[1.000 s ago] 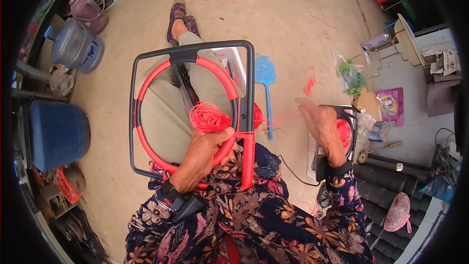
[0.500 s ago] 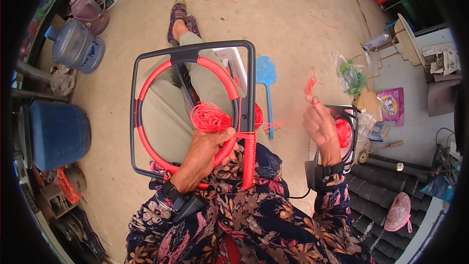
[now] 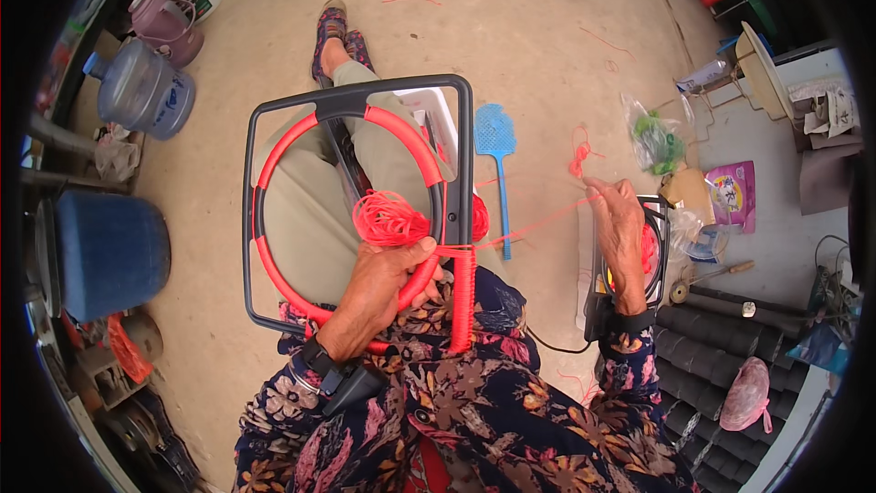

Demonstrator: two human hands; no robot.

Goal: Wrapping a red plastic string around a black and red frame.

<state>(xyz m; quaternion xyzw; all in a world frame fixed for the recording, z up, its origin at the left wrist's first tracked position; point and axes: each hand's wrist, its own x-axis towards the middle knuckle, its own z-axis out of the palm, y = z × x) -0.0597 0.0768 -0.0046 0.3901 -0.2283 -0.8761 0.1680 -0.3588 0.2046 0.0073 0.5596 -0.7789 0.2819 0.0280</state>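
A black rectangular frame (image 3: 466,146) with a round inner ring (image 3: 415,141) rests across my lap. Red cord covers most of the ring, with black gaps between. At the ring's lower right, my left hand (image 3: 376,281) is closed around it, its thumb pressing near the strands that cross to the frame's side bar. Tight turns of red cord (image 3: 464,303) cover the lower part of that bar. A loose red cord bundle (image 3: 391,219) sits just above the left hand. Out to the right, my right hand (image 3: 622,236) pinches a red cord strand (image 3: 546,221) stretched from the frame.
A blue fly swatter (image 3: 496,135) lies on the floor beyond the frame, near a white bin (image 3: 442,111). Red cord scraps (image 3: 578,162) and a plastic bag (image 3: 659,139) lie to the right. Leftward stand a blue bucket (image 3: 111,251) and a water jug (image 3: 146,96).
My right hand has shifted slightly right and turned so its back shows, with the strand running up to its fingertips. The left hand and the frame have hardly moved.
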